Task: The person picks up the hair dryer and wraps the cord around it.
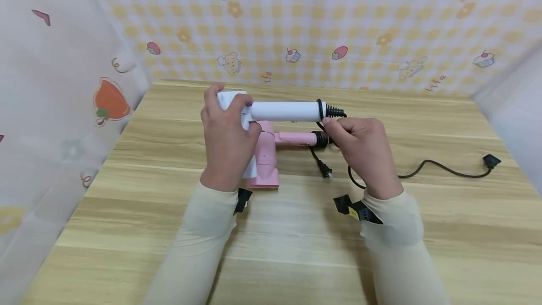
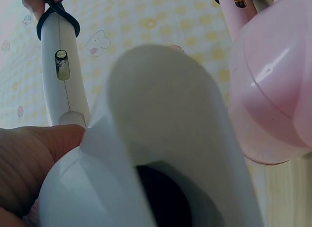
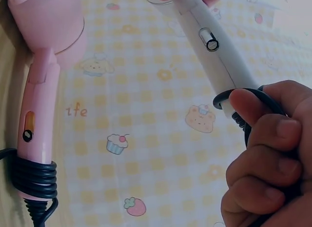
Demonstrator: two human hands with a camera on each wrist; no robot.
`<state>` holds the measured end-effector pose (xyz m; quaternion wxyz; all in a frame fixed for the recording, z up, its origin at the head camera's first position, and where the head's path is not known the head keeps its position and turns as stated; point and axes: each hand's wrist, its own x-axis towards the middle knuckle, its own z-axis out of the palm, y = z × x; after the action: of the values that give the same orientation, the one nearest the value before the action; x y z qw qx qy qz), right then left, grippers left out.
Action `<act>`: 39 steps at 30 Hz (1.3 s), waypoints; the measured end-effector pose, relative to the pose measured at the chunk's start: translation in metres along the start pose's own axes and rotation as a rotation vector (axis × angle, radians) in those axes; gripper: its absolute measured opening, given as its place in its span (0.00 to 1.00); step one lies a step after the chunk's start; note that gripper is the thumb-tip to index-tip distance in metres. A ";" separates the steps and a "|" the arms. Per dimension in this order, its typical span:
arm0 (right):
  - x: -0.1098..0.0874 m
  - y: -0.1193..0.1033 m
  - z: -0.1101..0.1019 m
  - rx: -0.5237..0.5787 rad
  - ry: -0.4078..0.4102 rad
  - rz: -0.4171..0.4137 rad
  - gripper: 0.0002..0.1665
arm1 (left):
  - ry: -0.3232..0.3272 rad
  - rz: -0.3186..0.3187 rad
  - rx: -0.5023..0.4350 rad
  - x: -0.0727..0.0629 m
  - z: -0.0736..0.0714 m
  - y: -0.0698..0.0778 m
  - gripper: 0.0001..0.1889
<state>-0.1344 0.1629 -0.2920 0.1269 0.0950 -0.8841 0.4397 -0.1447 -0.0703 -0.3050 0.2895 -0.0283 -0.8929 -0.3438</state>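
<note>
A white hair dryer (image 1: 285, 111) is held up off the table, its handle pointing right. My left hand (image 1: 228, 138) grips it around the head. Its black cord (image 3: 273, 104) makes a loop around the handle's end, and my right hand (image 1: 362, 147) pinches that cord with curled fingers. Below and behind lies a pink hair dryer (image 1: 266, 154) on the table, its own cord (image 3: 34, 178) wound in several turns around its handle. The left wrist view shows the white dryer's nozzle (image 2: 161, 90) close up, and the switch on its handle.
A black plug (image 1: 324, 169) lies beside the pink dryer's handle. Farther right, a black cord (image 1: 449, 168) runs across the wooden table (image 1: 296, 248) to another plug end (image 1: 491, 161). A checked, cartoon-printed cloth (image 1: 313, 27) stands behind the table.
</note>
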 end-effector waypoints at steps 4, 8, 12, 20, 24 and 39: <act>0.000 -0.003 0.004 -0.004 0.086 -0.058 0.23 | -0.015 -0.008 0.007 0.000 -0.002 0.002 0.18; -0.001 -0.004 0.006 0.017 0.117 -0.126 0.18 | -0.027 -0.021 0.031 0.000 -0.004 0.004 0.19; -0.003 -0.002 0.002 0.025 -0.023 -0.177 0.11 | 0.004 -0.009 0.057 0.001 -0.007 0.002 0.20; -0.005 0.000 -0.011 -0.037 -0.161 -0.326 0.10 | -0.007 0.014 0.047 0.002 -0.006 -0.001 0.20; -0.005 -0.001 -0.012 -0.031 -0.134 -0.345 0.09 | 0.000 0.028 0.062 0.001 -0.003 -0.001 0.19; -0.005 0.000 -0.024 -0.046 -0.025 -0.319 0.06 | -0.020 0.129 0.083 0.002 -0.003 0.000 0.18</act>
<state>-0.1263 0.1826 -0.2791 0.1864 0.2367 -0.8690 0.3924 -0.1445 -0.0730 -0.3022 0.3030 -0.0773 -0.9055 -0.2867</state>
